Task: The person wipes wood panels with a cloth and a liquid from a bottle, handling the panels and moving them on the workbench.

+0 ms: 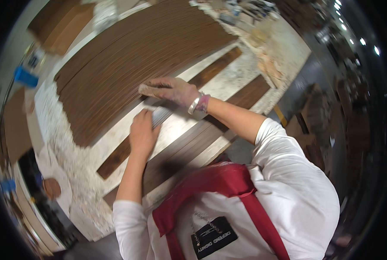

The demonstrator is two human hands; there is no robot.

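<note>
Small pale pad [148,89], maybe a sanding block or sponge, hard to tell in the blur, pressed on the near edge of a big stack of thin brown wood sheets [128,56]. Right hand [174,91] lying on top of the pad, fingers closed around it, with a wristband [198,104] just behind. Left hand [142,132] close by, a bit nearer the body, fingers curled on a whitish flat piece [161,115], holding it down against the surface [72,151]. Two dark wood strips [128,149] lying under and beside the hands, reaching away across the pale, speckled surface. Further out, cardboard pieces [63,26] at the far left corner and a blue thing [25,77] by the edge. Red apron [219,182] over a white shirt at the bottom.

Could go wrong: pad slipping off the edge of the stack if pushed too hard, knuckles scraping the wood. Thin sheets sliding or fanning out, since nothing seems to clamp them. Whitish piece skidding away if the left hand lets up.
</note>
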